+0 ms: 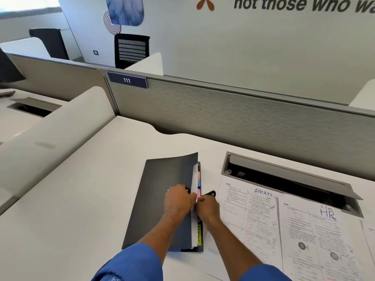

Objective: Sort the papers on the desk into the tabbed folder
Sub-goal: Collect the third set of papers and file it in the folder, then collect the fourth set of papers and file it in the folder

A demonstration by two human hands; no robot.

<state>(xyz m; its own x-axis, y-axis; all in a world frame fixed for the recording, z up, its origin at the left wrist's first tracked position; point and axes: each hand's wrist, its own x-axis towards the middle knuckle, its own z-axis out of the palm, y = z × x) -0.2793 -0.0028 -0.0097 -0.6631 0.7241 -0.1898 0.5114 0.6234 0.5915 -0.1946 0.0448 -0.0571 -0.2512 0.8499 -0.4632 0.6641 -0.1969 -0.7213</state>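
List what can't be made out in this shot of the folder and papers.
- Head view: folder pink tab wording, too small, partly behind the right hand.
- Left hand grip: fingertips hidden behind the cover.
- Sports sheet print: too small.
- Rightmost paper: cut off by the frame.

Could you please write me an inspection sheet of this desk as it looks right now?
Surface: white desk, mostly bare on the left.
Job's things: dark folder with coloured tabs on its right edge, cover partly lifted; SPORTS paper and HR paper lie flat to its right.
Clutter: nothing seen.
Grips: left hand holds the cover edge; right hand is at the tabs, what it pinches cannot be told.
Cables: open cable tray; no cables seen.
Surroundings: grey partition with sign 111, black chair beyond.
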